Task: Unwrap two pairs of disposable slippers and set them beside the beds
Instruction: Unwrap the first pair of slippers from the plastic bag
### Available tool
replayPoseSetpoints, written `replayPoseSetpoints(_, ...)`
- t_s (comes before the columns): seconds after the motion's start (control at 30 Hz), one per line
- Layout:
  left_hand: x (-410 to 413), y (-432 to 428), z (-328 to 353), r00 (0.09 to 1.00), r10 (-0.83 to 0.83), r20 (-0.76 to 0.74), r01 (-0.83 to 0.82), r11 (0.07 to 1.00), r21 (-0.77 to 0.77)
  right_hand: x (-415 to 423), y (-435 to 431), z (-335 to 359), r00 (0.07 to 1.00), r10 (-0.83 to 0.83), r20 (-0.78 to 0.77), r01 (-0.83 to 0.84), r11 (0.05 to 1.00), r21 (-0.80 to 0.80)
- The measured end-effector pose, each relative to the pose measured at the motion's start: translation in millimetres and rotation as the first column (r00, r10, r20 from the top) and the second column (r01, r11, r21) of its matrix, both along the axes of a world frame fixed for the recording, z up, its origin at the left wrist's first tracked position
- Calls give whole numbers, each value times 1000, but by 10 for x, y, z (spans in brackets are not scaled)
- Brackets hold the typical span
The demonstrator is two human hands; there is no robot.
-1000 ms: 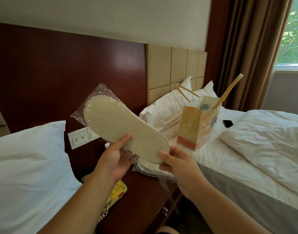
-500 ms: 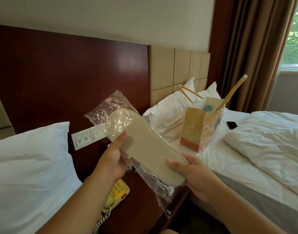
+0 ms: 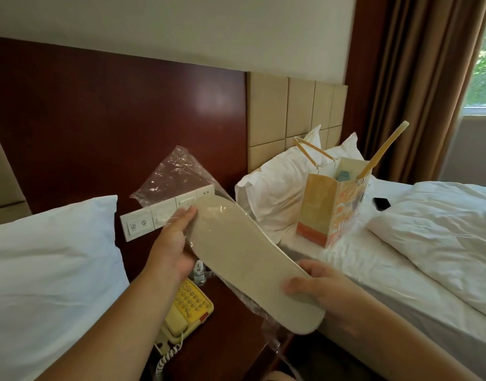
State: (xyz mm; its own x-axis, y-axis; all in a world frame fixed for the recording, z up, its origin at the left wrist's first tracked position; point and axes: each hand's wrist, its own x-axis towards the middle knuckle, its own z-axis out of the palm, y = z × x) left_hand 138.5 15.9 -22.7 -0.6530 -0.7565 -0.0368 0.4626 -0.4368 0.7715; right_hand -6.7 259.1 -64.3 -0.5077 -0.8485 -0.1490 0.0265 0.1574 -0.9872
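- Left hand (image 3: pixel 173 244): raised over the nightstand, palm toward the camera, thumb pressed on the upper edge of the slipper near its far end; fingers hidden behind the sole, closed on it.
- Right hand (image 3: pixel 323 288): held lower and nearer the right bed, thumb on top of the sole, fingers wrapped beneath; clamped on the slipper's near end.
- Slipper (image 3: pixel 250 259): flat, pale beige, long oval sole, matte and faintly grainy, sole side up, slanting from upper left down to lower right between both hands. Whether a second slipper lies beneath cannot be told.
- Wrapper (image 3: pixel 176 174): clear crinkled plastic, glossy, loose and bunched beyond the slipper's far end; more film trails under the near end.
- Nightstand (image 3: pixel 222 339): dark reddish wood, directly below the slipper.
- Phone (image 3: pixel 185 312): yellow, keypad up, coiled cord, on the nightstand below the left wrist.
- Switch panel (image 3: pixel 143 222): white, on the dark wood wall panel, partly behind the wrapper.
- Left pillow (image 3: pixel 49 270): white, smooth, beside the left forearm.
- Right bed (image 3: pixel 401 257): white rumpled linen, two pillows at its head.
- Paper bag (image 3: pixel 330 210): orange-yellow print, upright on the right bed, open, handles up.
- Dark small object (image 3: pixel 381 203): on the right bed past the bag.
- Curtain (image 3: pixel 418 86): brown, pleated, by the window.
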Motion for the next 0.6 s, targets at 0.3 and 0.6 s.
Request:
replayPoseSetpoints(0.3,-43,152,-59,989,-145,24,147,985,-89,-3,-91,26,997,0,-77,-3,999,-42)
replayPoseSetpoints(0.6,-69,439,-244,975,-168,144,172,985,-12,27,-73,26,995,-24,-100,23,1000,-14)
